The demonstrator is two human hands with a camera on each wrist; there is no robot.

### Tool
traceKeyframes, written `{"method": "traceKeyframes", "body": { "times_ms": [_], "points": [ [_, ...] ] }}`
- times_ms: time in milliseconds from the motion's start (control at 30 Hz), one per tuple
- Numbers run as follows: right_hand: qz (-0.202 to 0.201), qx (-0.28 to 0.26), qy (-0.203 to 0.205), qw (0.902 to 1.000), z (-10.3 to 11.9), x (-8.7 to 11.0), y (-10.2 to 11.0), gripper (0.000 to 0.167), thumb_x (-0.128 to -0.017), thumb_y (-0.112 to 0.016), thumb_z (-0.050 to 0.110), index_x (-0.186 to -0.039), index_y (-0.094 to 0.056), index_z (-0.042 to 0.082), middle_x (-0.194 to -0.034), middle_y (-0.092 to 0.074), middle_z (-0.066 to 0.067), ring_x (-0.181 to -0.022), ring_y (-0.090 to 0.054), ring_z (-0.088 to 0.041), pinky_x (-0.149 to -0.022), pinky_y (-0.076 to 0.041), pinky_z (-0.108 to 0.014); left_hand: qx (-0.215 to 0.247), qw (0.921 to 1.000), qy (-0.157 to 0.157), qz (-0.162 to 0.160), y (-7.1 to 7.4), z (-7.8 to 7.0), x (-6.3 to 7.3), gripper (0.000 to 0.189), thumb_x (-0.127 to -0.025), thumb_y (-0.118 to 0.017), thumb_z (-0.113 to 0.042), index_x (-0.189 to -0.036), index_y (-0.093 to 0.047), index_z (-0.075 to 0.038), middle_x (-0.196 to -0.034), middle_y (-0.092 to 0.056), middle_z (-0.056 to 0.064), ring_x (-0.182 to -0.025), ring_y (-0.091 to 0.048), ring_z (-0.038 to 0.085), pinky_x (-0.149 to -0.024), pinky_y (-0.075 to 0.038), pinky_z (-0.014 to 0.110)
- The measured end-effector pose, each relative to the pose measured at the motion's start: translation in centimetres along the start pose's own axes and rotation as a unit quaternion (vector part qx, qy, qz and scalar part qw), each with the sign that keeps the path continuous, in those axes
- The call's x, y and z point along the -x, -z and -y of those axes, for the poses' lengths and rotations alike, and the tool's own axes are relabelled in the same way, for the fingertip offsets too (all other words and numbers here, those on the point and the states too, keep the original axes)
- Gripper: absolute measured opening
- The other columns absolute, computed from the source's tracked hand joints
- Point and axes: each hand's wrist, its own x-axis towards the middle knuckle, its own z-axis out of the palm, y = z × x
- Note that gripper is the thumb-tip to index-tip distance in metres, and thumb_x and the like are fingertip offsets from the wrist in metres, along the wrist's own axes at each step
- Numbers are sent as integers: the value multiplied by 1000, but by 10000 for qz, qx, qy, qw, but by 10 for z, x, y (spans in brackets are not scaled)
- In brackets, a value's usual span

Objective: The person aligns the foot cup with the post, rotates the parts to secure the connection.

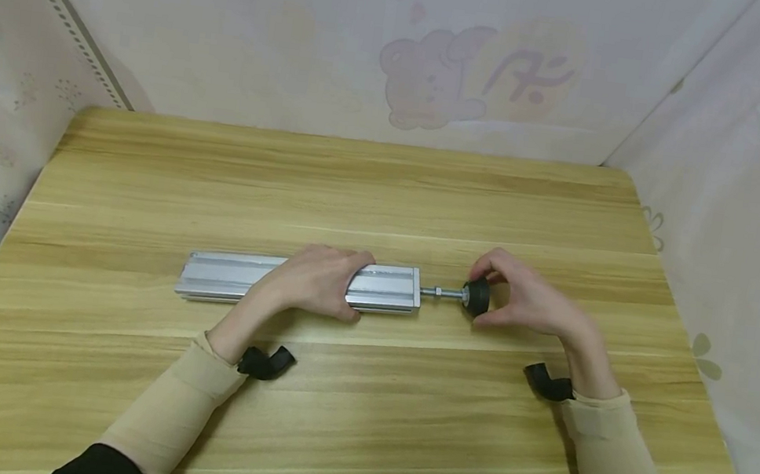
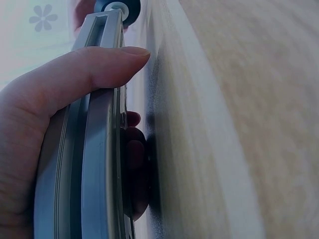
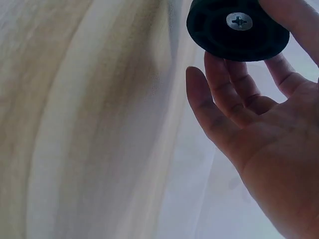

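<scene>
A silver aluminium profile with grooves along its length lies sideways across the table. My left hand grips it near its right half, thumb across the grooved face and the other fingers curled round the far side. From the profile's right end sticks a threaded rod with a nut on it, ending in a black levelling foot. Thumb and fingers of my right hand pinch the foot by its rim. In the right wrist view, a cross-head screw shows in the centre of the foot's round underside.
The wood-grain table has rounded corners. Pale printed cloth hangs behind it and on both sides. A black bent piece sits at the left wrist, and a similar black piece at the right wrist.
</scene>
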Motion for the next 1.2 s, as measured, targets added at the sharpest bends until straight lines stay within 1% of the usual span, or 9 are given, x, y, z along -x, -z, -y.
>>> {"method": "traceKeyframes", "body": {
  "times_ms": [167,267,400,533,700,833,1000,1100,1200],
  "points": [
    [120,-516,-502,9973,-3,1,3,59,-75,-92,18,-126,-61,13,-128,-62,-3,-116,-61,-19,-101,-53,-35,14,10000,-26,-28,1,-1,0,71,-67,-82,-43,-130,-57,-20,-95,-70,-5,-78,-61,16,-73,-50,36],
    [204,-706,-743,9945,-5,2,6,58,-79,-89,21,-131,-63,14,-132,-64,-4,-117,-63,-21,-100,-54,-37,23,10000,-29,-27,0,-1,0,71,-67,-82,-43,-129,-57,-20,-95,-70,-5,-78,-62,16,-73,-50,36],
    [355,-927,-947,9905,-8,3,8,54,-87,-82,22,-136,-63,13,-138,-64,-6,-118,-63,-18,-99,-54,-32,25,10000,-10,-6,0,0,0,70,-68,-82,-43,-129,-57,-20,-95,-70,-5,-79,-62,15,-74,-50,36],
    [547,-1230,-1190,9837,-11,3,9,47,-96,-72,24,-141,-61,15,-144,-62,-6,-127,-59,-16,-99,-51,-24,23,10000,-13,-8,1,-1,0,71,-68,-82,-43,-130,-57,-20,-95,-70,-5,-80,-62,16,-75,-50,37],
    [707,-1514,-1395,9760,-13,4,9,43,-101,-63,28,-143,-60,16,-149,-59,-6,-139,-51,-24,-103,-47,-24,17,10000,-29,-20,0,-1,0,71,-67,-82,-42,-130,-57,-20,-95,-70,-5,-80,-62,16,-75,-50,37],
    [743,-1608,-1477,9730,-13,4,8,42,-103,-61,28,-142,-60,15,-149,-59,-7,-140,-50,-28,-102,-48,-27,39,10000,-47,-24,0,-1,-1,71,-67,-82,-41,-130,-58,-19,-97,-70,-4,-80,-62,16,-75,-51,37],
    [774,-1595,-1474,9731,-15,4,8,42,-103,-60,29,-143,-60,15,-149,-58,-7,-138,-52,-20,-101,-48,-26,73,10000,-58,-35,0,-1,-1,71,-67,-83,-41,-130,-58,-19,-98,-70,-4,-80,-62,16,-74,-50,37],
    [708,-1468,-1287,9782,-15,5,8,47,-102,-63,26,-146,-55,12,-150,-56,-9,-132,-54,-15,-101,-48,-24,66,10000,-54,-28,0,-1,0,71,-67,-83,-41,-129,-58,-19,-97,-70,-4,-79,-62,16,-73,-50,36],
    [495,-1313,-988,9852,-13,6,10,57,-96,-72,19,-148,-50,9,-149,-54,-13,-125,-55,-15,-102,-49,-26,53,10000,-49,-28,0,-1,-1,71,-67,-82,-41,-130,-57,-19,-96,-70,-4,-79,-62,16,-73,-50,36]
  ]
}}
